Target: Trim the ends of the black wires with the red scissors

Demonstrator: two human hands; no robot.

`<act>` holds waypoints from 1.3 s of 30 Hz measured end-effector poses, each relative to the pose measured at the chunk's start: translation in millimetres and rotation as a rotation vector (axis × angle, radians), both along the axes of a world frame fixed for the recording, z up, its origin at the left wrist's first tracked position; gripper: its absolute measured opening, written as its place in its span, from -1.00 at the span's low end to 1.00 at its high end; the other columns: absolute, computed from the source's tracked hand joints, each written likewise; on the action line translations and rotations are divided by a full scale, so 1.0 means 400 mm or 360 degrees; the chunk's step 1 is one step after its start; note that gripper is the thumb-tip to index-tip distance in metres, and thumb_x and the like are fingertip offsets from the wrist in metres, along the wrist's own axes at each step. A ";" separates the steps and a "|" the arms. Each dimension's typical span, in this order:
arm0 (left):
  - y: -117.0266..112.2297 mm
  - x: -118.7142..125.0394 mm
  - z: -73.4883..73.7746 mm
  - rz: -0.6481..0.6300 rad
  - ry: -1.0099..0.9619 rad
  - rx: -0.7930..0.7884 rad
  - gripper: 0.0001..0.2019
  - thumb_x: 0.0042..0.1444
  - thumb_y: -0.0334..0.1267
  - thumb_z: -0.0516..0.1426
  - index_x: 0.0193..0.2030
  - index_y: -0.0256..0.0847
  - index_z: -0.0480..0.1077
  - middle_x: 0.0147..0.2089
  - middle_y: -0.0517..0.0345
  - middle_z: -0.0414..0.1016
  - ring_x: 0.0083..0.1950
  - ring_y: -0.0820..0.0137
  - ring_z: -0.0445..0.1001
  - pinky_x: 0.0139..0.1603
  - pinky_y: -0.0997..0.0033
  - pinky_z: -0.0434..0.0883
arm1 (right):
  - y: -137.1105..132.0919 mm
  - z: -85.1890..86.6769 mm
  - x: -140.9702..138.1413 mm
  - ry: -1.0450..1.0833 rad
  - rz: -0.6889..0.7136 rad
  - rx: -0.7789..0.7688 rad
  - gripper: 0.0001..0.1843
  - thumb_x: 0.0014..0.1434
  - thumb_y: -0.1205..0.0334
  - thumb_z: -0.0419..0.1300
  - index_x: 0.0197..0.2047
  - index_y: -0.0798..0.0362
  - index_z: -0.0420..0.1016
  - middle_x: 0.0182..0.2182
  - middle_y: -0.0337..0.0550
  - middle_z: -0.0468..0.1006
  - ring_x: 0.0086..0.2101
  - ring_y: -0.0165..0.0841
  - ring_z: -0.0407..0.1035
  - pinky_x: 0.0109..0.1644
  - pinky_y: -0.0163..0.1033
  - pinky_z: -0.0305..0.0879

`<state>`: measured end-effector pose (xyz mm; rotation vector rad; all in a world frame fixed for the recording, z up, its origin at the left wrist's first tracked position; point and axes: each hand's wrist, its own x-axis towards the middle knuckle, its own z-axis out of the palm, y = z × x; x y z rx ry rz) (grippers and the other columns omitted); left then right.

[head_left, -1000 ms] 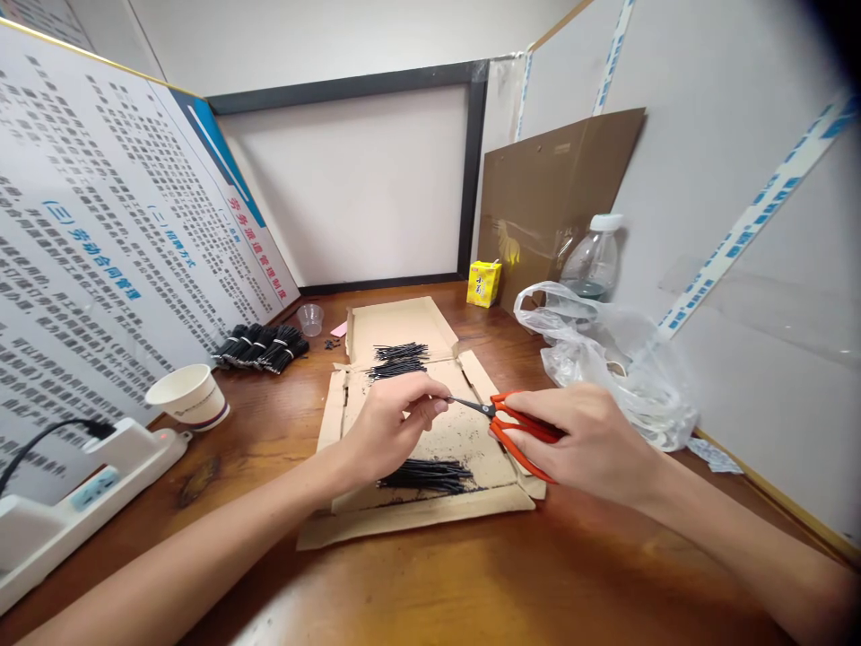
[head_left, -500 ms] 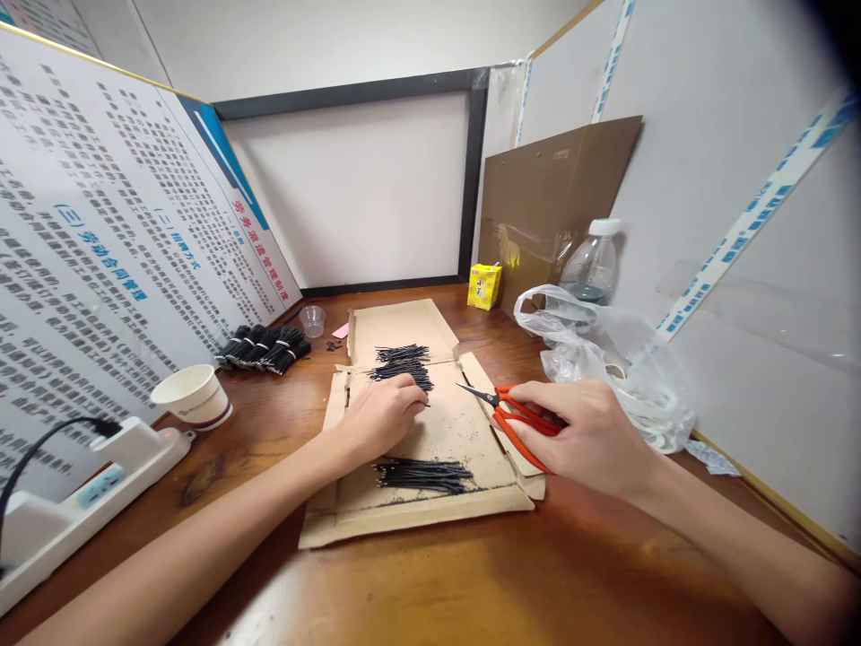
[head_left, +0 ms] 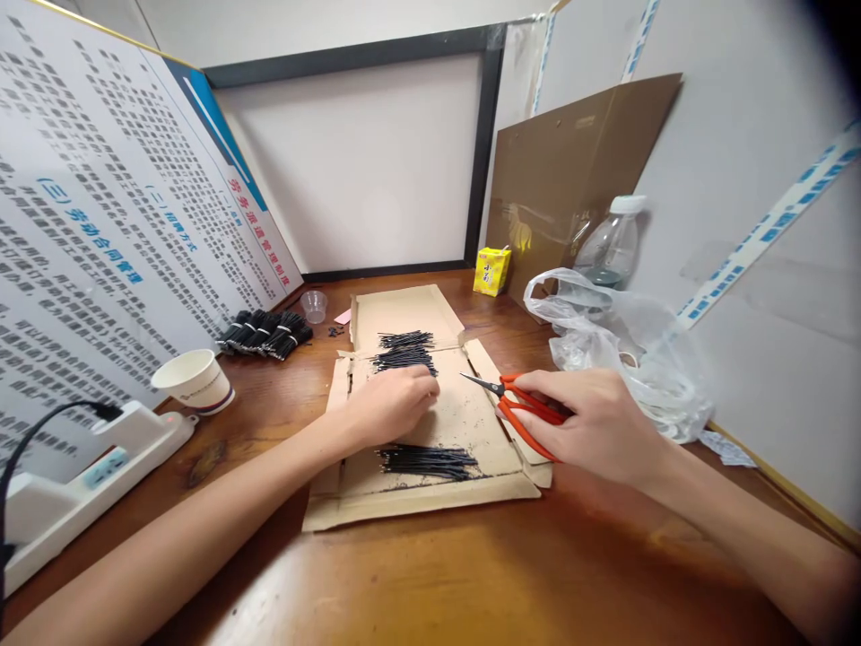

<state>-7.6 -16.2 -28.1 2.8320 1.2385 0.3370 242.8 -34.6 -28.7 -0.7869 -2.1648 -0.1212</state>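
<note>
My right hand [head_left: 598, 422] is wrapped round the red handles of small scissors [head_left: 482, 385]; their pointed blades look closed and point left over the cardboard. My left hand [head_left: 396, 404] is over the flattened cardboard box [head_left: 471, 422], fingers curled together in a pinch. Whatever is between those fingertips is hidden. Just beyond the left hand lie two piles of short black wires [head_left: 405, 340], the nearer one partly covered by the hand. A separate pile of longer black wires [head_left: 427, 461] rests toward the cardboard's near edge. Dark specks are scattered over the cardboard.
Left on the wooden table are bundled black wires [head_left: 265, 334], a paper cup [head_left: 195, 381], a clear plastic cup [head_left: 314, 307] and a power strip [head_left: 154, 449]. At right stand a yellow box [head_left: 491, 271], a plastic bottle [head_left: 611, 247] and a crumpled plastic bag [head_left: 646, 377]. Panels surround the table.
The view has tilted and shifted slightly. My left hand has moved a little right, toward the blades, and the dark tip seen at its fingertips no longer shows. The right hand keeps holding the scissors.
</note>
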 end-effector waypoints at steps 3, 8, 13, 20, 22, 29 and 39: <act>-0.040 0.012 0.031 -0.0204 0.0208 -0.0235 -0.83 0.24 -0.30 0.09 -0.31 -0.26 0.48 -0.28 0.09 0.45 -0.33 0.39 0.41 -0.37 0.42 0.25 | 0.000 0.000 0.000 -0.0025 -0.0009 0.0028 -0.82 0.19 0.28 0.11 -0.40 0.07 0.48 -0.60 -0.26 0.52 -0.65 -0.50 0.28 -0.54 -0.36 0.16; -0.065 0.018 0.039 -0.0258 0.0241 -0.0308 -0.94 0.16 -0.36 0.16 -0.32 -0.23 0.47 -0.26 0.11 0.45 -0.29 0.37 0.42 -0.35 0.41 0.24 | 0.000 0.000 0.003 -0.0039 -0.0016 0.0024 -0.81 0.20 0.27 0.10 -0.41 0.07 0.48 -0.57 -0.26 0.53 -0.63 -0.50 0.30 -0.52 -0.36 0.16; -0.066 0.024 0.030 -0.0238 0.0192 -0.0290 -0.86 0.13 -0.48 0.09 -0.41 -0.26 0.42 -0.34 0.12 0.43 -0.33 0.39 0.40 -0.34 0.40 0.26 | 0.001 -0.002 0.002 -0.0071 -0.0030 0.0033 -0.80 0.20 0.26 0.10 -0.41 0.07 0.48 -0.58 -0.25 0.52 -0.63 -0.49 0.29 -0.52 -0.34 0.14; -0.066 0.022 0.053 -0.0084 0.0060 -0.0419 -0.87 0.13 -0.49 0.04 -0.36 -0.25 0.36 -0.35 0.15 0.46 -0.34 0.40 0.39 -0.38 0.44 0.26 | -0.003 0.001 0.002 -0.0057 0.0003 -0.0002 -0.82 0.19 0.28 0.11 -0.41 0.07 0.48 -0.58 -0.26 0.51 -0.63 -0.50 0.27 -0.52 -0.35 0.14; -0.065 0.020 0.065 -0.0009 -0.0100 -0.0513 -0.86 0.14 -0.50 0.01 -0.34 -0.25 0.33 -0.40 0.18 0.44 -0.41 0.44 0.37 -0.44 0.47 0.24 | -0.004 0.003 0.002 -0.0048 0.0011 -0.0016 -0.84 0.17 0.29 0.11 -0.40 0.06 0.48 -0.57 -0.26 0.52 -0.62 -0.50 0.29 -0.52 -0.35 0.15; -0.064 0.023 0.081 0.0012 -0.0891 -0.0907 -0.91 0.24 -0.41 -0.03 -0.22 -0.25 0.27 -0.37 0.20 0.39 -0.54 0.59 0.36 -0.61 0.63 0.25 | -0.016 0.018 0.004 0.0115 0.0072 -0.0062 -0.90 0.13 0.26 0.15 -0.35 0.06 0.48 -0.59 -0.27 0.51 -0.65 -0.51 0.26 -0.55 -0.37 0.16; -0.064 0.030 0.074 -0.0107 -0.1126 -0.0934 -0.90 0.27 -0.37 -0.02 -0.26 -0.27 0.27 -0.33 0.15 0.41 -0.49 0.56 0.40 -0.55 0.58 0.38 | -0.020 0.017 -0.002 -0.0019 0.0073 -0.0034 -0.83 0.14 0.34 0.12 -0.45 0.09 0.48 -0.64 -0.29 0.45 -0.65 -0.52 0.20 -0.54 -0.35 0.07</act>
